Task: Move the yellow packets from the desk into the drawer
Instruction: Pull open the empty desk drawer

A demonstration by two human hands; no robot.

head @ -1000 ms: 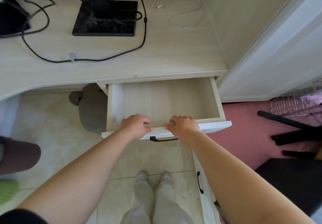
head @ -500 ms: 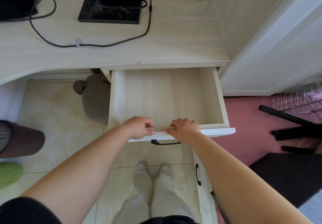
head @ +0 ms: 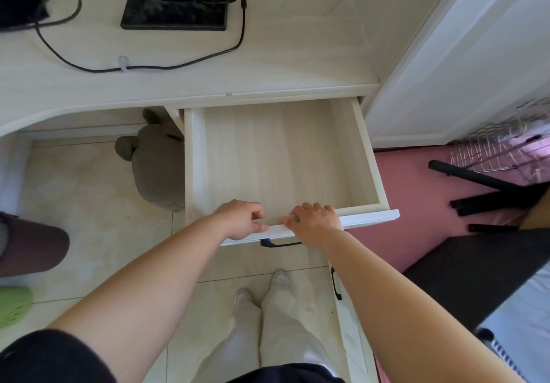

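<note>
Drawer open, empty. Your left hand and right hand both curl over its front edge. No packets visible on desk; all moving remains.

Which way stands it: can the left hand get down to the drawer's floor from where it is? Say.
Probably yes. The left hand grips the front edge of the open drawer, and the floor just beyond its fingers looks bare, with nothing over it. It would only need to let go of the edge.

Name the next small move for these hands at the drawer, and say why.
Probably let go of the drawer front: both the left hand and the right hand grip its top edge, it stands wide open and empty, and no yellow packets are in view yet.
</note>
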